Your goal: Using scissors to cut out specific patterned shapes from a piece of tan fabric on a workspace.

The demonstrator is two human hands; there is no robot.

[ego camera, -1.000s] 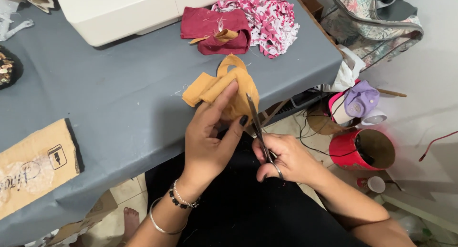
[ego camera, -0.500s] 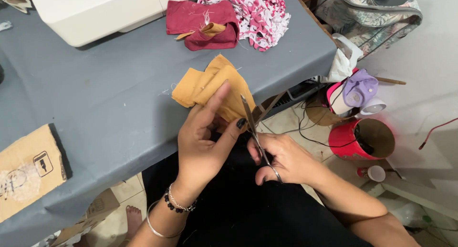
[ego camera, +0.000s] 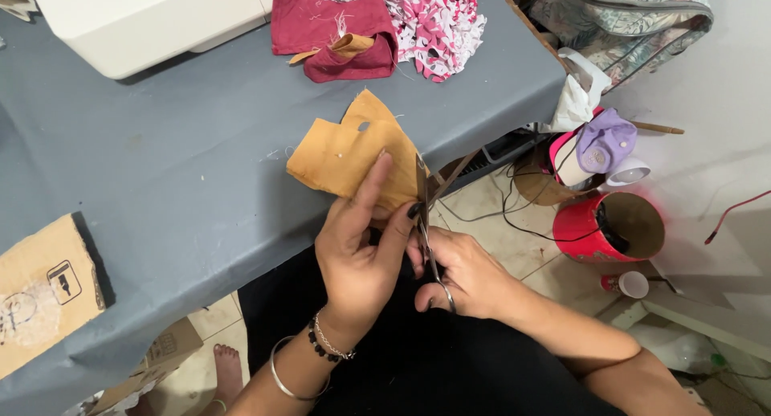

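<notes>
at the edge of a bench (ego camera: 161,191) draped in grey-blue cloth, a person's left hand (ego camera: 361,251) pinches a mustard-yellow scrap of woven fabric (ego camera: 349,151), fingers curled over its lower edge and forefinger laid flat across it, while the right hand (ego camera: 466,275) is closed through the loops of a pair of slim metal scissors (ego camera: 430,223), whose blades stand parted at the scrap's right edge. the scrap lies half on the bench and half held over the lap. the risk, judged from this view, is close quarters: the left thumb and fingertips sit just beside the blades, so a slip or a hasty close could nick them, and the limp cloth could fold and send the cut crooked. a dark red folded cloth (ego camera: 333,34) and a pink-and-white patterned fabric (ego camera: 434,18) lie farther back beside a white sewing machine base (ego camera: 136,18); a brown cardboard piece (ego camera: 44,295) rests at the left, and a red cylindrical tin (ego camera: 614,227) stands on the floor among cables. against the frame a second earlier, the scrap has been opened out flatter and turned, showing a small hole, the forefinger now stretches farther up it, and the view has shifted so the bench items sit higher.
</notes>
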